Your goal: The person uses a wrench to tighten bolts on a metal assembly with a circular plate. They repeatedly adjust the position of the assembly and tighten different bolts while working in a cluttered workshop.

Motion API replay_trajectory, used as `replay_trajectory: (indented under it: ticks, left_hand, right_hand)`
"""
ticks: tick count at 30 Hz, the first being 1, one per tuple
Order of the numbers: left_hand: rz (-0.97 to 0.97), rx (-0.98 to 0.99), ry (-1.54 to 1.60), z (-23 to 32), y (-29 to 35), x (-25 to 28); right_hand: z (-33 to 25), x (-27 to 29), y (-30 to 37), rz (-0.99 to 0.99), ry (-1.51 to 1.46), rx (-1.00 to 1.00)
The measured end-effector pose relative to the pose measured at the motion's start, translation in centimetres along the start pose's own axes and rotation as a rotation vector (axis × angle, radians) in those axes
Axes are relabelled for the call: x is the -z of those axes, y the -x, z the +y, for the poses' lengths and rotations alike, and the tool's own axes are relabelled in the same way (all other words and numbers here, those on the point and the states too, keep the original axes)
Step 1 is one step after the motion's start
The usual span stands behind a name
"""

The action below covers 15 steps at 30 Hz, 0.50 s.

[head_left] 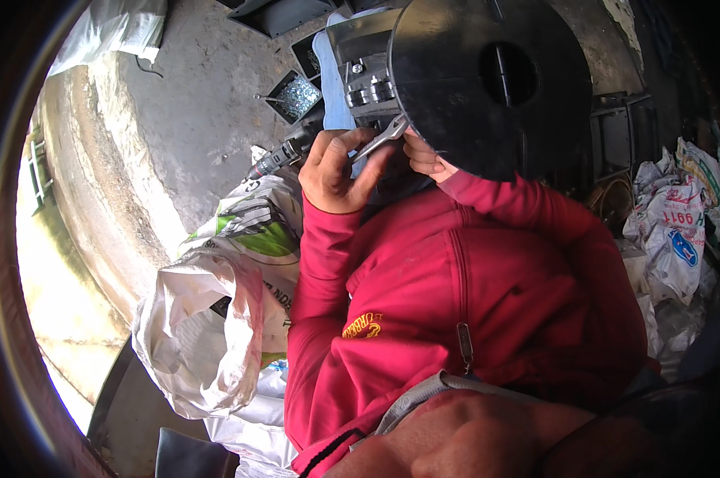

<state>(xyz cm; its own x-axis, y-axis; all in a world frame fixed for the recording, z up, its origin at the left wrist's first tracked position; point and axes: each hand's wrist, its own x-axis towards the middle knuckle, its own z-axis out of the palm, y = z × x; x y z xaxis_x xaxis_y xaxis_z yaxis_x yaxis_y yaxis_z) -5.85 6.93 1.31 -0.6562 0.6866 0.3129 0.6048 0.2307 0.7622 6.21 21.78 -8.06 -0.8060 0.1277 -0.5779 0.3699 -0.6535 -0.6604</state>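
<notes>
My left hand (332, 171) is closed around the handle of a silver wrench (385, 135). The wrench's jaw end points up and right, to the lower left rim of a large black round disc (447, 88) with a dark hole. Close by that jaw, my right hand (425, 157) has its fingers curled together at the disc's lower edge. The disc hides part of this hand, and what it grips cannot be made out. Beyond the hands, a dark metal part (364, 48) carries several shiny round fittings (370, 92).
A black bin (298, 97) of small metal hardware stands on the concrete floor (200, 88), up and left. Left of my left hand lies a dark power tool (276, 162). An open white sack (204, 334) sits at my left; crumpled bags (674, 223) pile up at the right.
</notes>
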Motion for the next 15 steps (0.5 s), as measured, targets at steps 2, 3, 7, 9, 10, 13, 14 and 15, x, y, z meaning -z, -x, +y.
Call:
replay_trajectory:
  ticks: [2, 3, 7, 9, 10, 13, 14, 15]
  left_hand:
    - [0.004, -0.045, -0.018, -0.1, 0.3, -0.2]
    - [0.014, -0.066, -0.06, -0.6, 0.5, -0.5]
    - [0.018, -0.054, -0.094, -0.3, -0.2, -0.4]
    - [0.001, 0.028, -0.067, -0.1, -0.1, -0.4]
    - [0.016, 0.019, -0.103, 0.1, 0.0, -0.4]
    - [0.076, 0.007, -0.184, 0.9, 0.1, -0.9]
    - [0.104, 0.012, -0.192, 0.9, 0.1, -1.2]
    - [0.133, 0.018, -0.2, 0.8, 0.1, -1.4]
  right_hand:
    - [-0.2, -0.4, 0.0, -0.034, -0.137, -0.011]
    - [-0.3, -0.5, 0.1, -0.051, -0.185, -0.018]
    - [-0.4, -1.1, 0.3, -0.154, -0.501, -0.011]
    - [-0.7, -1.6, 0.5, -0.205, -0.565, 0.009]
    - [-1.1, -1.8, 0.6, -0.225, -0.548, 0.031]
    - [-0.8, -1.8, 0.3, -0.297, -0.562, 0.041]
    - [-0.5, -1.7, 0.2, -0.322, -0.58, 0.036]
    - [-0.3, -1.6, 0.3, -0.305, -0.558, 0.044]
